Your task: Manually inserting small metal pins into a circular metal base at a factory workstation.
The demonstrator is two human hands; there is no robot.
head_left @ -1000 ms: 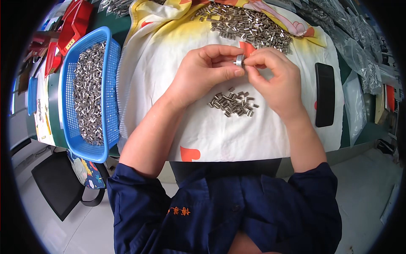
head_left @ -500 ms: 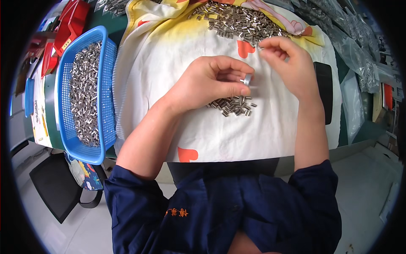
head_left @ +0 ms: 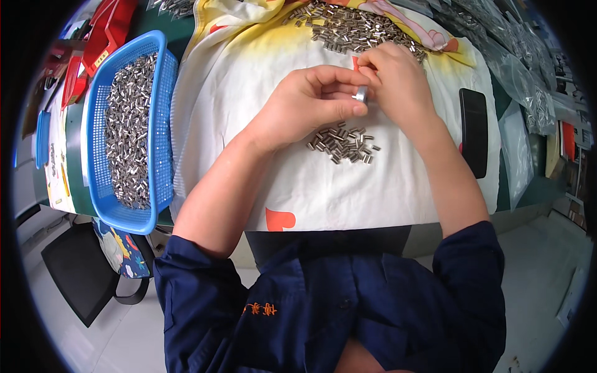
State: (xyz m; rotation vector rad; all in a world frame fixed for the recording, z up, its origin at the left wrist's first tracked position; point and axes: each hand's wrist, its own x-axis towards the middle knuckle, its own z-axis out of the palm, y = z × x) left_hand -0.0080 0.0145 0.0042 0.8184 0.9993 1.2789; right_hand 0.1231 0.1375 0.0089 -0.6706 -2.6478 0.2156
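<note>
While both hands meet above the cloth-covered table, the left hand [head_left: 305,102] pinches a small silver metal piece [head_left: 360,94] between thumb and fingers, pressed closed on it. The right hand [head_left: 398,84] is curled with its fingertips touching the same piece from the other side (whether it grips the piece or only steadies it cannot be told, since the fingers hide the contact).

Just below the hands, a small loose pile of short metal cylinders [head_left: 342,143] lies on the white part of the cloth [head_left: 311,193]. A much larger heap of the same cylinders [head_left: 348,31] sits at the far edge of the cloth, on its yellow printed part, just beyond the right hand.

To the left of the cloth, a blue plastic basket [head_left: 158,137] is filled with more cylinders along its length. A black phone [head_left: 474,130] lies face up on the cloth to the right of the right forearm, apart from it. Clear plastic bags [head_left: 528,74] are piled farther right. Red items [head_left: 109,25] lie beyond the basket at upper left. Both forearms are bare below dark blue sleeves [head_left: 205,273].
</note>
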